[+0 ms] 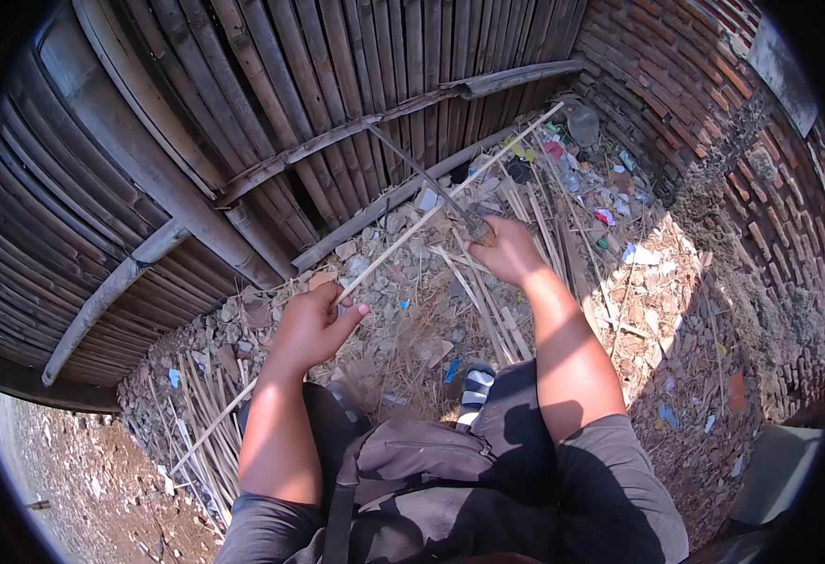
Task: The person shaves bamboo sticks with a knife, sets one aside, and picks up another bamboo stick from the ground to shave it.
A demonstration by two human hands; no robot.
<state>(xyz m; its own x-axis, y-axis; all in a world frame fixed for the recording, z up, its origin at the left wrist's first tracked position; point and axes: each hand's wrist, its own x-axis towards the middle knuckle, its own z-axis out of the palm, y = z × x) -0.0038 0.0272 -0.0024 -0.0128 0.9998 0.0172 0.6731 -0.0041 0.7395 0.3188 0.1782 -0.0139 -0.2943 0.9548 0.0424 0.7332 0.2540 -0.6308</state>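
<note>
- Your left hand (307, 329): fingers closed on a long, pale strip (393, 251); the palm side and the exact grip are partly concealed.
- The strip: slants from the rubble ground (431, 352) at lower left, behind your left forearm, up to the far right corner; your hand and arm hide part of its length.
- Your right hand (509, 252): fingers wrapped around the handle of a long, thin, dark tool (422, 173); they cover much of the handle, and the shape of the edge is hard to make out.
- Crossing of tool and strip: just beyond your right hand; whether the two touch cannot be told.
- Cut strips (201, 404): heaped beside your left arm, which covers some of them.
- Your striped sandal (475, 390): partly visible; the other foot lies in shadow, largely hidden.
- Bamboo wall (337, 75) and brick wall (675, 75): both cut off by the dark, rounded border.
</note>
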